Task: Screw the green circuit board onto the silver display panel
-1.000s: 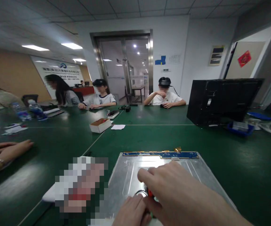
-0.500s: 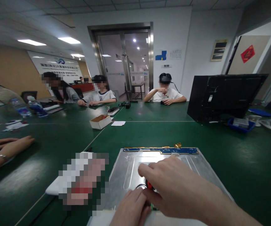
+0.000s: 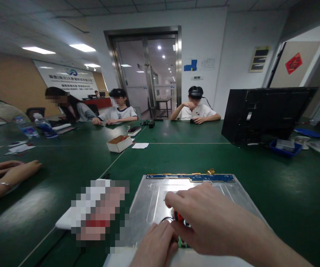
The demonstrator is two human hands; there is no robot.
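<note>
A silver metal panel [image 3: 141, 207] lies before me, with a narrow blue circuit board [image 3: 212, 178] along its far edge. My right hand [image 3: 204, 218] is closed round the upright handle of a red-and-black screwdriver [image 3: 178, 216], whose tip is hidden. Just under the hand, part of a green circuit board [image 3: 182, 243] shows near the panel's close edge. My left hand [image 3: 157, 244] rests beside the screwdriver at that board, its fingers bent and pressed together. Whatever they grip is covered by the hand. A dark cable [image 3: 167, 219] curves above the left fingertips.
To the left lie a white object [image 3: 68, 217] and a blurred-out area. Farther off stand an open small box [image 3: 119, 144], white paper [image 3: 140, 145] and a black monitor [image 3: 262, 115], with a blue tray [image 3: 284, 147] close by. Another person's hands [image 3: 17, 174] rest at left; several people sit around the table.
My right hand has shifted very slightly to the right on the screwdriver, and a little more of the green circuit board shows. My left hand stays almost in place.
</note>
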